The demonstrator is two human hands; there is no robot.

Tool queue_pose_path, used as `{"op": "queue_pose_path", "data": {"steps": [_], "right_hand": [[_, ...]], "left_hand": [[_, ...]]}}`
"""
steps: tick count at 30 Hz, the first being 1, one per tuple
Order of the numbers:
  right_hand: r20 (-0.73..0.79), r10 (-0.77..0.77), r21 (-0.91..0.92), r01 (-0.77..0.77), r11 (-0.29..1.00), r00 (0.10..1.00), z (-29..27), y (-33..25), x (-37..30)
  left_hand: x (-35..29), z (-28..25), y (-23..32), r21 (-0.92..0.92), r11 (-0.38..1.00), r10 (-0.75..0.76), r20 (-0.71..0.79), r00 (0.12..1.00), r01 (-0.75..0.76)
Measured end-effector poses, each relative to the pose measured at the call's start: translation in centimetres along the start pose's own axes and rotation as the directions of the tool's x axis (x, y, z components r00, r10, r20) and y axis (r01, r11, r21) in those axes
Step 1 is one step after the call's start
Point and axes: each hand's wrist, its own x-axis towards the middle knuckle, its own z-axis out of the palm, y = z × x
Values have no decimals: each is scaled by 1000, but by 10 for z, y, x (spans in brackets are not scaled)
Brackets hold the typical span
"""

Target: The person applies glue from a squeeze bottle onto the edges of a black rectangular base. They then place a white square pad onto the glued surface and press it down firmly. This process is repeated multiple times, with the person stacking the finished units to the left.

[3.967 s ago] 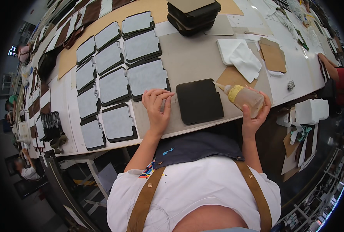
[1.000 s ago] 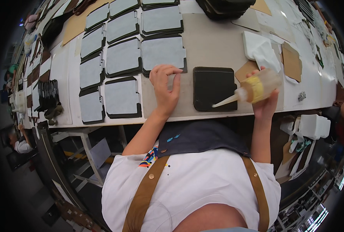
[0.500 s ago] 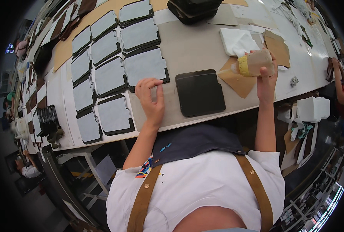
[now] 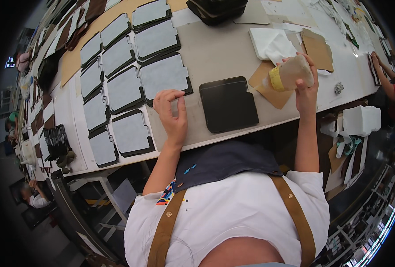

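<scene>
My right hand (image 4: 307, 91) is wrapped round a cloudy squeeze bottle (image 4: 295, 73) with a yellow band near its neck. The bottle is tilted, its neck end pointing left above a brown card piece (image 4: 268, 84). A flat black panel (image 4: 228, 104) with rounded corners and a notch in its right edge lies on the table between my hands. My left hand (image 4: 173, 111) holds nothing; its fingers are curved and the thumb stands apart from them. It is beside the nearest of several black panels topped with pale grey sheets (image 4: 165, 74).
A stack of black pieces (image 4: 217, 9) stands at the far middle. White folded cloth (image 4: 273, 44) and brown card (image 4: 317, 49) lie beyond the bottle. A crumpled silvery scrap (image 4: 338, 88) sits at right. The table's front edge (image 4: 197, 146) is close to my apron. Another person's arms (image 4: 385, 73) reach in at far right.
The bottle in my right hand has tipped slightly, its neck end a little lower. My left hand has barely moved. The whole view has shifted slightly, and the black panel lies as before.
</scene>
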Motion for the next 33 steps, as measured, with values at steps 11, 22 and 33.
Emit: {"op": "queue_pose_path", "data": {"steps": [11, 22, 33], "right_hand": [[18, -44, -103, 45, 994, 999, 9, -16, -11], [8, -47, -94, 48, 994, 999, 3, -22, -17], [33, -15, -59, 17, 998, 999, -1, -25, -28]], "left_hand": [[0, 0, -1, 0, 1000, -3, 10, 1000, 3], [0, 1, 0, -3, 1000, -2, 7, 1000, 2], [0, -1, 1, 40, 999, 6, 29, 1000, -7]]}}
